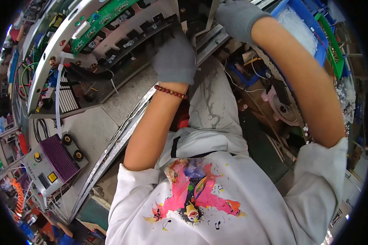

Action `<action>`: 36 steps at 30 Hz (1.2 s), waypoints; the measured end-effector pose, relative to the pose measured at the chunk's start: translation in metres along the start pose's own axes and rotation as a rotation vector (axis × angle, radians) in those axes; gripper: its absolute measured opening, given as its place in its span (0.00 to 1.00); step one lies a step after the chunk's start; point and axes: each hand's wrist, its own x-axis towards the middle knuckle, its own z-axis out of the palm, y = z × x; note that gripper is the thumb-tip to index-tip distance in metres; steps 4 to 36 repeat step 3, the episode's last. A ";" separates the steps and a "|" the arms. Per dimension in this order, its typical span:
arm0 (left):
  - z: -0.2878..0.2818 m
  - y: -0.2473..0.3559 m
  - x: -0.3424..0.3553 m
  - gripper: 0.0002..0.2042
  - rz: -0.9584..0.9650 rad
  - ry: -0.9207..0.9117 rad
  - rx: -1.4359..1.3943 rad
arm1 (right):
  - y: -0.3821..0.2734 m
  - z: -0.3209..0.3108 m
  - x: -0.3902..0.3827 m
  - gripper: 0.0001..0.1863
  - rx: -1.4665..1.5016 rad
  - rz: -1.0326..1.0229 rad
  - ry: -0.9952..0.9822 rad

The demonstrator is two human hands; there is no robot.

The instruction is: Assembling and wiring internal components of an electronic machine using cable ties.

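My left hand (173,61), in a grey knit glove, reaches into an open metal equipment chassis (41,87). Its fingers go into shadow beside a row of small black components (146,26), so what they touch cannot be made out. A green circuit board (104,20) runs along the chassis above that row. Also gloved in grey, my right hand (241,20) is at the top edge of the view, beside an upright metal panel (210,16). Its fingers are mostly out of sight, and whether it grips anything is hidden.
A grey and purple box with knobs (53,163) stands on the bench (110,118) at left. White cable ties (58,102) hang from the chassis. On the right are a blue bin of clear plastic bags (300,30), a green tray (331,47) and a pink fan (279,107).
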 end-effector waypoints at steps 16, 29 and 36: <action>0.006 0.002 -0.006 0.27 0.024 0.189 -0.101 | 0.016 -0.014 0.021 0.22 -0.244 -0.175 -0.261; 0.006 0.002 -0.006 0.27 0.024 0.189 -0.101 | 0.016 -0.014 0.021 0.22 -0.244 -0.175 -0.261; 0.006 0.002 -0.006 0.27 0.024 0.189 -0.101 | 0.016 -0.014 0.021 0.22 -0.244 -0.175 -0.261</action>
